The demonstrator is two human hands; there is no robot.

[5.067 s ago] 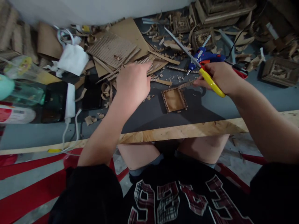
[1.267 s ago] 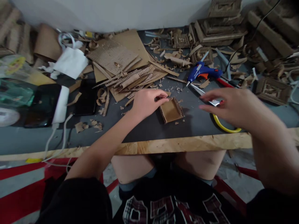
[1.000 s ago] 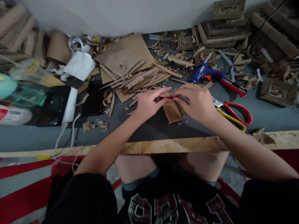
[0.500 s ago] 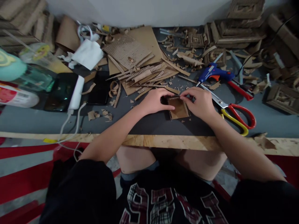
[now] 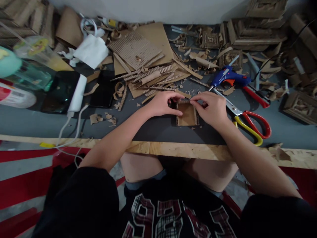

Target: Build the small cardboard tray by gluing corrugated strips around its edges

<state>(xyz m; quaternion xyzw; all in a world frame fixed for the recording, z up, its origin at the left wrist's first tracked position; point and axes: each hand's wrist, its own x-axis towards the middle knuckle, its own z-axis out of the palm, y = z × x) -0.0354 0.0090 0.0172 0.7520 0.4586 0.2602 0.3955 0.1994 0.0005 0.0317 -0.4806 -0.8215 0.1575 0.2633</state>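
A small square cardboard piece [image 5: 187, 115], edged with corrugated strips on its left, far and right sides, rests on the grey tabletop between my hands. My left hand [image 5: 164, 105] curves around its left side, thumb along the near part and fingers at the far corner, gripping it. With thumb and index finger pinched, my right hand [image 5: 209, 107] presses at the strip on the far right corner. Just right of that hand lie scissors [image 5: 235, 110] with one red and one yellow handle. Behind them is a blue hot glue gun [image 5: 226, 78].
Corrugated sheets [image 5: 136, 49] and cut strips [image 5: 153, 76] cover the table's far middle. To the left are phones [image 5: 102, 89], a white power bank [image 5: 78, 94], bottles [image 5: 17, 96] and a tissue roll [image 5: 91, 54]. Layered cardboard pieces [image 5: 300, 107] stand at the right. A red-handled cutter [image 5: 257, 96] lies nearby.
The cardboard piece has turned slightly to sit squarer, and my right fingers have shifted a little along its far edge. The view has moved slightly.
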